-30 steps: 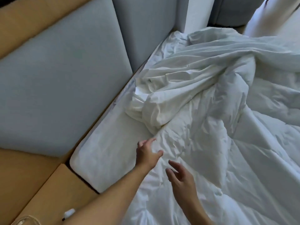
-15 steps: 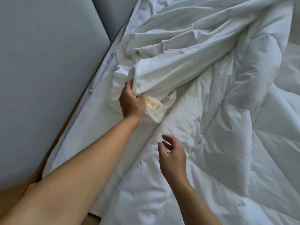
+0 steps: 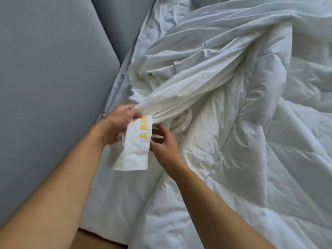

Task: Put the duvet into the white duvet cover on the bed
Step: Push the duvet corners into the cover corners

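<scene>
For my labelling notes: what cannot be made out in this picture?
All head view:
- right hand: grip hidden behind the white flap under the left hand
- yellow embroidery: too blurred to read
- duvet cover: opening lost in folds
- duvet: cut by right edge

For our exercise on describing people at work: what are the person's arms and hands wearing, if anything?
The left forearm and right forearm are bare to the frame edge: no sleeves show. The left hand and right hand wear no gloves; no watch or ring is visible.
</scene>
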Tool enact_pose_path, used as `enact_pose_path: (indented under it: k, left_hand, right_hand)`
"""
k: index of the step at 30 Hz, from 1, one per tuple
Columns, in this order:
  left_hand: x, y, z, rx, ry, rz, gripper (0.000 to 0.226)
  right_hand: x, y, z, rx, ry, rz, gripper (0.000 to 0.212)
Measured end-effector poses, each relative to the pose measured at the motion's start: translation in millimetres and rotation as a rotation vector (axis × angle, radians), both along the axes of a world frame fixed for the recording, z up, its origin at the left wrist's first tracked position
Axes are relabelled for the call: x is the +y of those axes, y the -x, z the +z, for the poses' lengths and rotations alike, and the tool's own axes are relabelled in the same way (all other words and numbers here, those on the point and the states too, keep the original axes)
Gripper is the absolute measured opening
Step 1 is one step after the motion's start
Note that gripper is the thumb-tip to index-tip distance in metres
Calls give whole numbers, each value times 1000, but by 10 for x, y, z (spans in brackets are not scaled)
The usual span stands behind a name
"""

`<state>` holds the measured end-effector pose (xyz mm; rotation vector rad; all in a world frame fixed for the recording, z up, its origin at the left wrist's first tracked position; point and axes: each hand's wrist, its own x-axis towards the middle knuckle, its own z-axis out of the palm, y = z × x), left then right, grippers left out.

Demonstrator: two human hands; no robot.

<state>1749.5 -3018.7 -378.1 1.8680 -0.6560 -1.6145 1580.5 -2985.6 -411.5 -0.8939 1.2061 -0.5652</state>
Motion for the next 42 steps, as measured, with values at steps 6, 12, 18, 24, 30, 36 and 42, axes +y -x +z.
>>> enact_pose_path:
  k: [6,12,18,24,30,36,42]
  left_hand:
    - [190,-44,-118,171,-158,-117,28]
    - [271,248,121,352,-219,-286,38]
    - [251,168,145,-90,-105,-70,42]
    - [-47,-172,146,-891,-114,-78,50]
    - [-172,267,221,-1109,-100,103,40]
    - [-541,1363,-29,-1155,498,-495,25]
    - [-1926,2044,-931,-1316,177,-767,63]
  right_hand:
    - [-506,103,-12,-118,-155,-231,61]
    - [-542,229,177,-231,-436,-456,45]
    - [-321,383,346,136,-177,-230,21]
    - [-197,721,375,386,-20,90,11]
    - [-500,1358,249,637,97,95,51]
    - [-1806,1646,-188,829,330,34,64]
    - [-3461,2126,-1032,1013,183,91,116]
